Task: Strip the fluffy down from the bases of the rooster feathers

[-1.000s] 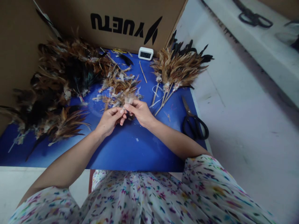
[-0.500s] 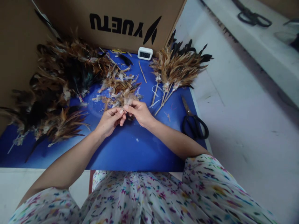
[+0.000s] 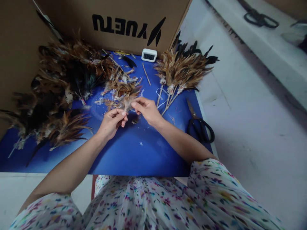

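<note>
Over the middle of a blue mat [image 3: 134, 153], my left hand [image 3: 110, 123] pinches a small bunch of brown feathers [image 3: 125, 105] by their base. My right hand [image 3: 147, 110] is just to the right of it, its fingertips at the same bunch; whether it grips a feather I cannot tell. Loose brown feathers [image 3: 121, 86] lie scattered right behind both hands.
A big heap of dark and brown feathers [image 3: 57, 86] fills the left. Finished feather bundles on sticks [image 3: 179, 68] lie at the back right, black scissors [image 3: 200, 127] beside them. A small white timer [image 3: 149, 55] stands against a cardboard box [image 3: 115, 22]. Grey floor lies to the right.
My right hand has drawn away from the left, up and to the right. The hands were pressed together before; a small gap shows between them now.
</note>
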A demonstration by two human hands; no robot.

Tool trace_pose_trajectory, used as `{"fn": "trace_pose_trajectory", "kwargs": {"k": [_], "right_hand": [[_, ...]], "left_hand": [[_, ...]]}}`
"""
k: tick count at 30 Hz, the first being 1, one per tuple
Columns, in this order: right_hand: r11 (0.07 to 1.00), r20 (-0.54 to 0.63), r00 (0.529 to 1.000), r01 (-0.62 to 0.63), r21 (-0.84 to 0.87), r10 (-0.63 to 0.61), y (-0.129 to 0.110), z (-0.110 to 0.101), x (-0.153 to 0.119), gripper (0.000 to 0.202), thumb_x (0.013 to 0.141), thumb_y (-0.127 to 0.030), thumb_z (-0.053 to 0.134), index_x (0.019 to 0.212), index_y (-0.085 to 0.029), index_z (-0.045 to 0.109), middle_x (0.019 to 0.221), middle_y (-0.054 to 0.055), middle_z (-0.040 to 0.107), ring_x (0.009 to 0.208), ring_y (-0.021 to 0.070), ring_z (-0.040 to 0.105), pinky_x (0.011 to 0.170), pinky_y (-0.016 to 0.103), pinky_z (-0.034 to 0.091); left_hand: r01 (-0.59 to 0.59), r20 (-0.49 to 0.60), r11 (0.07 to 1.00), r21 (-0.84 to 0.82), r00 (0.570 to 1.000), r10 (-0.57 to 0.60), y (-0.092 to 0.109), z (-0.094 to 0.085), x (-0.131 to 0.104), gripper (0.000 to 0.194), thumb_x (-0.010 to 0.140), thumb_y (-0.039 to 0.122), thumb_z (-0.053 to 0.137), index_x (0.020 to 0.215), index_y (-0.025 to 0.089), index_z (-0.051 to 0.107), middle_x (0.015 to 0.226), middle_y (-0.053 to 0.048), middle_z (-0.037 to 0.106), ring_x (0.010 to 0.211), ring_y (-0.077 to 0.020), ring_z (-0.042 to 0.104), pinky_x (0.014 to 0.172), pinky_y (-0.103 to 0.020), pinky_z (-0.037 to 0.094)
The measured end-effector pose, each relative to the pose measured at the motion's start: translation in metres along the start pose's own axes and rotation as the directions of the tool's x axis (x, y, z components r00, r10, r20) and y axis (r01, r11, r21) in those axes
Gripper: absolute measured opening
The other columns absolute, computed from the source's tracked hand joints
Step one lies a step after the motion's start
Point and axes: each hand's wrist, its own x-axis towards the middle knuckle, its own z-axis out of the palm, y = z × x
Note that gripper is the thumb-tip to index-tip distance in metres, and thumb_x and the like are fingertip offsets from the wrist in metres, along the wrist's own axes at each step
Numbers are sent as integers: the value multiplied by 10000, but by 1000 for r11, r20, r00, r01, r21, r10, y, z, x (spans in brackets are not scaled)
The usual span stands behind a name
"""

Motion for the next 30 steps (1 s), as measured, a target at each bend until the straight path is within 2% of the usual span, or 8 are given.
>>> {"fn": "trace_pose_trajectory", "kwargs": {"k": [3, 5, 7, 11, 14, 17, 21, 30], "right_hand": [[949, -93, 990, 72, -308, -105, 0, -21, 13, 134, 830, -313, 665, 832, -181, 685, 754, -8, 635, 668, 102, 537, 665, 255, 450], [829, -88, 984, 81, -554, -155, 1, -31, 18, 59, 826, -202, 641, 818, -177, 694, 829, 16, 665, 733, 121, 576, 746, 280, 470], [677, -52, 989, 57, -734, -140, 3, -36, 19, 71, 837, -183, 635, 821, -172, 703, 864, 38, 673, 783, 148, 603, 795, 310, 476], [414, -29, 1000, -27, -910, 2, 2, -33, 14, 148, 871, -288, 650, 858, -151, 706, 940, 100, 674, 853, 222, 636, 800, 371, 489], [323, -28, 998, -47, -945, 61, 2, -30, 12, 131, 883, -246, 620, 897, -146, 703, 986, 125, 682, 868, 246, 647, 792, 392, 496], [328, -18, 999, -34, -944, 50, 5, -32, 13, 119, 878, -182, 588, 889, -152, 703, 958, 119, 694, 844, 229, 647, 786, 379, 501], [386, -16, 999, -26, -922, 29, 5, -36, 16, 114, 873, -188, 585, 842, -161, 691, 915, 102, 701, 816, 212, 643, 769, 356, 492], [663, -88, 996, -84, -744, 27, -4, -46, 19, 41, 808, -156, 597, 779, -182, 611, 685, 9, 665, 645, 146, 608, 679, 288, 454]], "left_hand": [[-43, -45, 999, -13, 998, 43, 0, 0, 2, 305, 629, 359, 878, 694, 144, 672, 590, 17, 621, 439, -53, 511, 419, -171, 408], [-62, -73, 998, -16, 995, 60, 0, -1, 3, 305, 621, 354, 878, 678, 146, 663, 589, 19, 617, 436, -49, 504, 415, -169, 401], [-81, -97, 997, -13, 992, 79, -1, -2, 4, 301, 619, 348, 874, 669, 147, 656, 594, 20, 618, 437, -48, 499, 415, -170, 399], [-110, -145, 994, 0, 983, 109, -2, -3, 6, 281, 617, 331, 863, 674, 151, 654, 602, 19, 618, 444, -50, 494, 414, -173, 395], [-111, -163, 994, 11, 980, 111, -2, -3, 7, 269, 627, 326, 851, 674, 153, 650, 610, 18, 618, 450, -50, 491, 417, -176, 391], [-107, -161, 994, 26, 981, 110, -3, -3, 7, 261, 637, 324, 841, 675, 156, 645, 612, 18, 617, 451, -48, 486, 421, -177, 388], [-119, -172, 992, 35, 977, 123, -3, -3, 8, 264, 630, 327, 842, 683, 155, 648, 609, 18, 618, 447, -47, 486, 423, -175, 382], [-158, -197, 987, 13, 968, 157, -6, -5, 12, 305, 592, 340, 861, 689, 150, 643, 605, 23, 623, 440, -48, 484, 414, -172, 382]]}}
